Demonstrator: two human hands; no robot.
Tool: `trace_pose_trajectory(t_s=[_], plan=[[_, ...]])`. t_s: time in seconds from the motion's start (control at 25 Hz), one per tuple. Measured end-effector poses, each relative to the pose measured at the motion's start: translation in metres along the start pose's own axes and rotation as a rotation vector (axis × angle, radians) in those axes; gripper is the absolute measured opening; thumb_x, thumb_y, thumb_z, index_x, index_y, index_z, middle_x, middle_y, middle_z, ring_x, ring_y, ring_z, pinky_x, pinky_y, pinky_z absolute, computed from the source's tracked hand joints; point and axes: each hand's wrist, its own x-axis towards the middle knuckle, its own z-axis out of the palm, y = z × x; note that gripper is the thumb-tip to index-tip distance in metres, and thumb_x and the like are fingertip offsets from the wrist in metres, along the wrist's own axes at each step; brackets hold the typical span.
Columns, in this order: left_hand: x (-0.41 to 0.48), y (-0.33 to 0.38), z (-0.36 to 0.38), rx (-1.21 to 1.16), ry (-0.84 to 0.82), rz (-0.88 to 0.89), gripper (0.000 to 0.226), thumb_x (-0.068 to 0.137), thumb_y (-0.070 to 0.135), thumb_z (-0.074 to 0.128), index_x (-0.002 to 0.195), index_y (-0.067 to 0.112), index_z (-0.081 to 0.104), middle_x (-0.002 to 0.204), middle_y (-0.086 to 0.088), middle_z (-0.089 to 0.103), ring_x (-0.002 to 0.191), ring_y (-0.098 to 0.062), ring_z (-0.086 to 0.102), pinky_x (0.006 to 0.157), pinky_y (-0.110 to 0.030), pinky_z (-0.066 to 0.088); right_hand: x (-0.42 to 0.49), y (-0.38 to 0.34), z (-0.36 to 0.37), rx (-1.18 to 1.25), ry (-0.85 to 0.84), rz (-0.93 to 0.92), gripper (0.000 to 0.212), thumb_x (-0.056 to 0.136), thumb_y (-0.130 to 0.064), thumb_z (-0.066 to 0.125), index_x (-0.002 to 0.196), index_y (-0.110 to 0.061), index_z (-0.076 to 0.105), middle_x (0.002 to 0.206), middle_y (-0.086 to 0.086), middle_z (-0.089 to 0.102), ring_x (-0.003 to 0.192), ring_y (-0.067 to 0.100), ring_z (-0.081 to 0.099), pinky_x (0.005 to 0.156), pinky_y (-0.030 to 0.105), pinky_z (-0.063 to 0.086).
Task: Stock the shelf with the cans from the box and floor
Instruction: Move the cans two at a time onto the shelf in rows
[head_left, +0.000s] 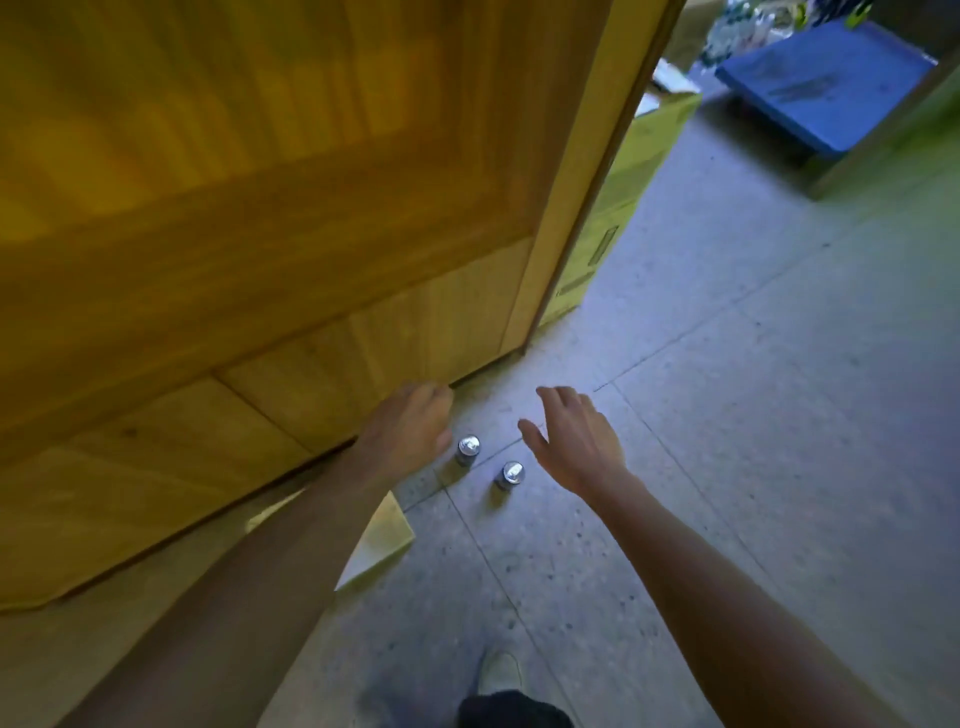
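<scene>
You are reaching down with both bare arms toward two small silver-topped metal cans, the nearer-left can (467, 450) and the other can (511, 475), standing upright on the grey speckled floor (701, 415) just beside the tall yellow wooden shelf unit (260, 234), presumably staged for stocking. Your left hand (410, 428) is hovering with fingers curled, holding nothing; your right hand (574, 441) is hanging with fingers spread, empty.

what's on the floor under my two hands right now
Two upright silver-topped cans stand on the grey speckled floor, between the left hand and right hand. Neither is covered.
</scene>
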Motion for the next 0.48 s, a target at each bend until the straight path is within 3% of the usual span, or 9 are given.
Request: trace_pose_trajectory(t_s=[0.12, 0.24, 0.36, 0.48], plan=[[0.051, -0.035, 0.173, 0.036, -0.094, -0.011, 0.030, 0.093, 0.031, 0.057, 0.115, 0.011, 0.053, 0.116, -0.012, 0.056, 0.108, -0.029, 0.055, 0.084, -0.037, 0.043, 0.022, 0.054, 0.175, 0.023, -0.083, 0.092, 0.056, 0.097, -0.049, 0.053, 0.139, -0.012, 0.049, 0.137, 0.012, 0.055, 0.124, 0.036, 0.052, 0.092, 0.047, 0.048], [0.094, -0.064, 0.305, 0.021, -0.142, -0.046, 0.037, 0.093, 0.035, 0.059, 0.122, 0.012, 0.052, 0.122, -0.011, 0.056, 0.111, -0.029, 0.056, 0.085, -0.037, 0.045, 0.039, 0.092, 0.310, 0.065, -0.119, 0.197, 0.060, 0.095, -0.054, 0.055, 0.139, -0.014, 0.047, 0.139, 0.011, 0.053, 0.124, 0.035, 0.052, 0.092, 0.046, 0.047], [0.139, -0.079, 0.388, -0.031, -0.122, -0.086, 0.042, 0.093, 0.034, 0.061, 0.128, 0.013, 0.051, 0.127, -0.011, 0.055, 0.111, -0.029, 0.056, 0.080, -0.034, 0.043, 0.058, 0.118, 0.404, 0.078, -0.089, 0.251, 0.067, 0.091, -0.057, 0.060, 0.140, -0.015, 0.042, 0.136, 0.011, 0.055, 0.122, 0.033, 0.054, 0.092, 0.045, 0.049], [0.185, -0.091, 0.436, -0.175, -0.011, -0.190, 0.050, 0.079, 0.041, 0.074, 0.117, 0.014, 0.057, 0.114, -0.012, 0.063, 0.093, -0.027, 0.060, 0.066, -0.030, 0.038, 0.077, 0.131, 0.454, 0.213, 0.008, 0.320, 0.070, 0.085, -0.064, 0.063, 0.135, -0.018, 0.046, 0.126, 0.009, 0.060, 0.114, 0.031, 0.058, 0.086, 0.045, 0.053]])
